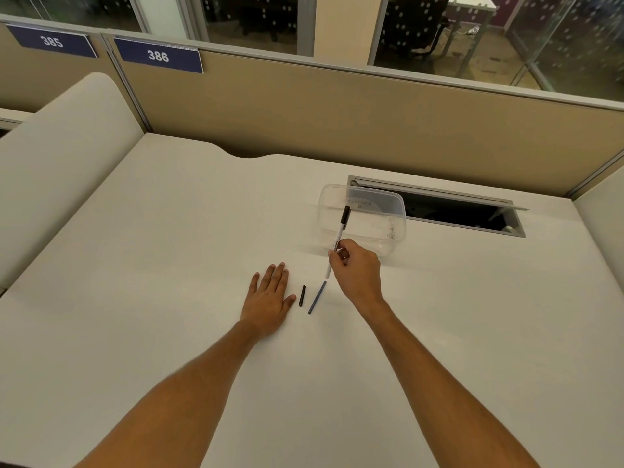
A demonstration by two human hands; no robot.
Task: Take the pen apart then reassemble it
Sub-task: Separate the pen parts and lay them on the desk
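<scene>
My right hand (357, 269) grips a white pen barrel (338, 238) with a black cap end pointing up and away; the barrel is tilted, its lower open end hovering just above the desk. A thin dark blue ink refill (317, 297) lies on the white desk (169, 248) directly below that end, slanted. Left of it lies a short black pen piece (302, 295). My left hand (270, 298) rests flat on the desk, palm down, fingers apart, holding nothing, its thumb close to the black piece.
A clear plastic container (364, 228) stands behind my right hand. Behind it is an open cable hatch (456, 211) in the desk. A tan partition (337, 113) with number plates 385 and 386 bounds the far edge; a rounded white divider (60, 170) stands at left.
</scene>
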